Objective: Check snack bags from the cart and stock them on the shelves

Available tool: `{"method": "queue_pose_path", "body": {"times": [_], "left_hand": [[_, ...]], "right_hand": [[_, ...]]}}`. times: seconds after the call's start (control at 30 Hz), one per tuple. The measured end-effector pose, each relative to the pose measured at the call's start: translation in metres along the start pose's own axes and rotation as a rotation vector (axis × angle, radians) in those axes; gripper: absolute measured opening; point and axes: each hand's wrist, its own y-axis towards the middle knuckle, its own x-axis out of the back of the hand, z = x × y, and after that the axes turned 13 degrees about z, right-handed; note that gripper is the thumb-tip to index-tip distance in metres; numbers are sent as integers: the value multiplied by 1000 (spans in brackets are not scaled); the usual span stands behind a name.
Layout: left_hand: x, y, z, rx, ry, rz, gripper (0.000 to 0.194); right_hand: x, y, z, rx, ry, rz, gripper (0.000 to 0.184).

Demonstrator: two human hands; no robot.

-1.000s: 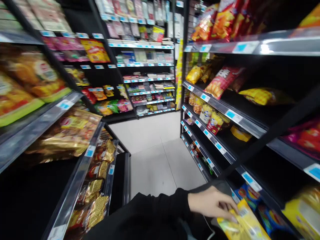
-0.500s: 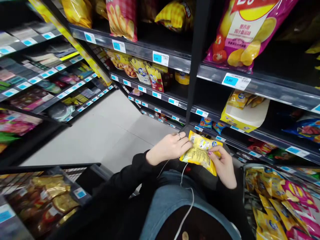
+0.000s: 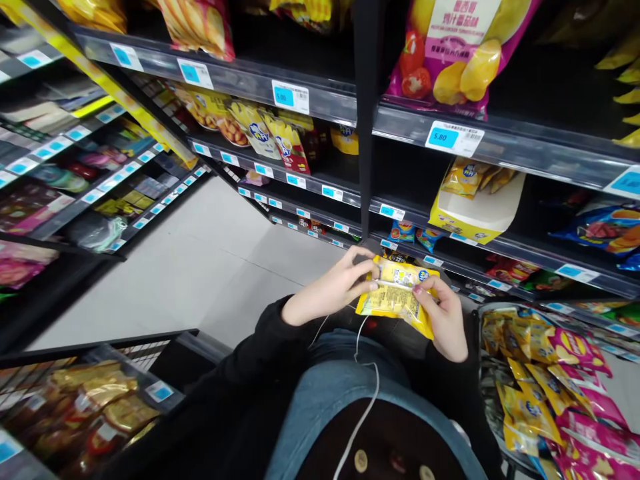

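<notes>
A small yellow snack packet (image 3: pixel 397 297) sits between both my hands, in front of my lap. My left hand (image 3: pixel 334 287) pinches its left edge with closed fingers. On the packet's right side, my right hand (image 3: pixel 443 319) grips it, thumb on top. Both arms wear black sleeves. A white cable (image 3: pixel 361 393) hangs down over my blue jeans below the packet.
Dark store shelves (image 3: pixel 320 100) with blue price tags and snack bags rise ahead and right. A wire basket (image 3: pixel 545 373) of yellow and pink snack bags stands at lower right. A low rack of gold packets (image 3: pixel 95 393) is at lower left. Pale tiled floor (image 3: pixel 210 260) runs left.
The view swung from the aisle to the right shelves a second ago. Since half a second ago both hands lifted the yellow packet slightly; the grip is the same.
</notes>
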Motion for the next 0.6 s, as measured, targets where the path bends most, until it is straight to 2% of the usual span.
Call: {"method": "queue_pose_path", "body": {"times": [0.1,0.2,0.27,0.37,0.43,0.47,0.53,0.6], "left_hand": [[-18,-1,-1,101,-226,-78,28],[-33,-1,1,179,-394,-173,24],[-38,0,4,184,-327,-232,20],[-39,2,10,123,-139,-294,13],[-38,5,14,89,-148,-365,11],[-38,8,14,74,-215,-408,16],[-39,14,12,53,-454,-429,42],[-41,20,5,78,-743,-314,77]], "right_hand": [[3,-1,-3,-26,13,7,27],[6,-2,-7,-16,-8,69,26],[7,-3,-7,11,-25,82,24],[8,-3,-4,37,-31,122,25],[9,-3,-2,48,-2,150,27],[10,-3,-1,55,17,142,28],[11,-3,0,77,31,75,29],[13,-4,-2,101,8,8,28]]}}
